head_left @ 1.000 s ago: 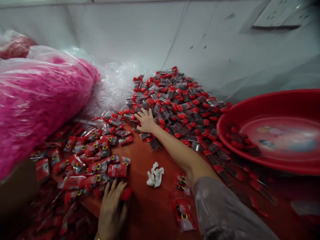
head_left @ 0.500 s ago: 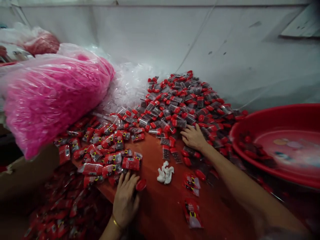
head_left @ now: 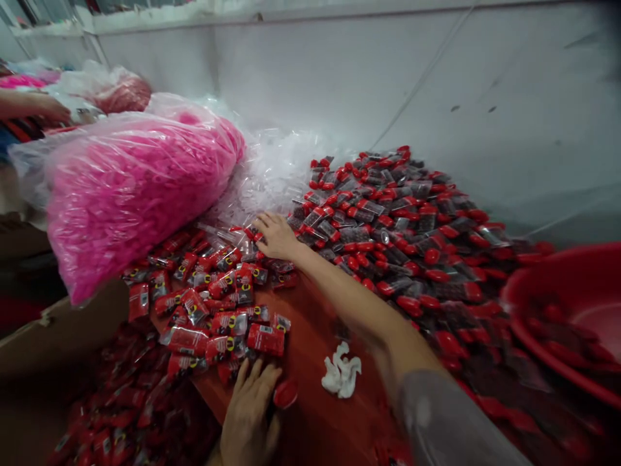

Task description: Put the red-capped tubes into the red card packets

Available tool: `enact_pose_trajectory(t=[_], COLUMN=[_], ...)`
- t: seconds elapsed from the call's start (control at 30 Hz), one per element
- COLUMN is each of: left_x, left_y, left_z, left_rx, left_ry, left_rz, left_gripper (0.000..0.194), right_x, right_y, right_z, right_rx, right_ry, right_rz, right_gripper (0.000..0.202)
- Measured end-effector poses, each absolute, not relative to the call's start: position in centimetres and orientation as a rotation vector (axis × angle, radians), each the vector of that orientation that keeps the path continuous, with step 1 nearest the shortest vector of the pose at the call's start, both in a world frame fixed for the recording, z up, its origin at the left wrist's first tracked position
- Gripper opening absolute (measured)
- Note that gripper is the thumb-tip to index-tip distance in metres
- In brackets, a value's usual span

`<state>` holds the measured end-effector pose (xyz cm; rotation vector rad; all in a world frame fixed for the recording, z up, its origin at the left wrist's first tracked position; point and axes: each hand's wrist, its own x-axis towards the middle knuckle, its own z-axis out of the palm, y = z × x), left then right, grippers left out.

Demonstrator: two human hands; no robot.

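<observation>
The right grip (head_left: 277, 238) is observed with fingers spread, red-capped containers (head_left: 371, 207) being heaped to its right. The left grip (head_left: 250, 411) is found unclenched at the tabletop (head_left: 310, 317), red packets (head_left: 266, 340) being positioned just beyond its fingertips.

Red basin (head_left: 572, 275) cut off at right, lettering on packets (head_left: 266, 339) too small to read

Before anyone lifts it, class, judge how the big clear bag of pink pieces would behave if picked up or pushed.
The clear bag would probably sag and change shape, since its film is wrinkled. Its many small pink pieces would likely shift inside. The shiny surface may be slippery to grip.
</observation>
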<state>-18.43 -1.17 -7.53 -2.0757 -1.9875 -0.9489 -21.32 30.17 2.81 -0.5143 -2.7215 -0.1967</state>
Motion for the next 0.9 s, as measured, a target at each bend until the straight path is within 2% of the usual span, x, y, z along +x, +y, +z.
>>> enact_pose_trajectory(t=[0.1,0.23,0.47,0.67,0.9], left_x=[-18.6,-18.8,-18.6,-18.5,-18.5], left_y=[-1.1,-1.1,-1.3,-1.3,-1.2], left_z=[-7.7,-7.7,-7.3,-7.2,-7.5], left_rx=[-2.061,-2.086,-2.097,-2.109,-2.096], left_ry=[-1.955,-1.938,-2.035,-2.097,-2.086], left_rz=[-0.96,-0.939,-0.897,-0.901,-0.971], left_gripper=[0.056,0.05,0.052,0.05,0.048], right_x=[-25.0,-24.5,-18.7,-11.7,-2.9], right_y=[31.2,33.3,34.9,35.1,34.7], right_z=[1.8,0.2,-0.7,-0.4,-0.5], right_rx=[-0.414,-0.42,-0.539,-0.485,-0.289], right_ry=[-2.871,-2.917,-2.851,-2.968,-3.08], right_rz=[-0.22,-0.208,-0.223,-0.329,-0.242], right_gripper=[0.056,0.045,0.036,0.029,0.024])
